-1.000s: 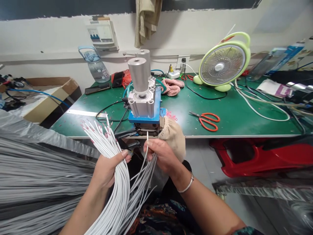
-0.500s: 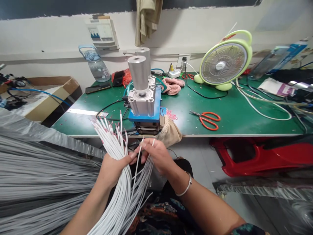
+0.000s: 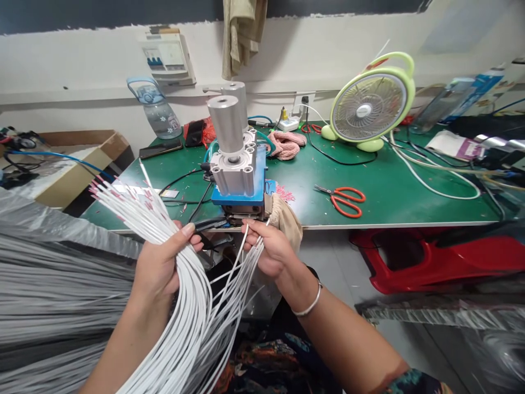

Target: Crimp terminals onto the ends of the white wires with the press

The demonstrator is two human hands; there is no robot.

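Observation:
A thick bundle of white cables (image 3: 191, 295) with pinkish-red tips is gripped in my left hand (image 3: 162, 260), its ends fanned up and to the left. My right hand (image 3: 268, 246) is closed round a smaller group of the same white cables (image 3: 233, 298), pinching one near its end between thumb and fingers. That pinched end is close to the lower front of a press-like machine (image 3: 240, 180) with silver cylinders on a blue plate. Whether the end touches the machine, I cannot tell. Below the hands both groups of cable run down together over my lap.
Orange-handled scissors (image 3: 342, 200) lie on the green table (image 3: 303, 191), with a green fan (image 3: 371, 104) behind. A cloth bag (image 3: 287, 216) hangs at the machine's right. Many grey cables (image 3: 53, 284) lie at left; a red stool (image 3: 443, 260) stands below the table at right.
My left hand has moved left with its bundle, away from my right hand. The right hand has risen slightly towards the machine's front with its cables. The view has shifted a little.

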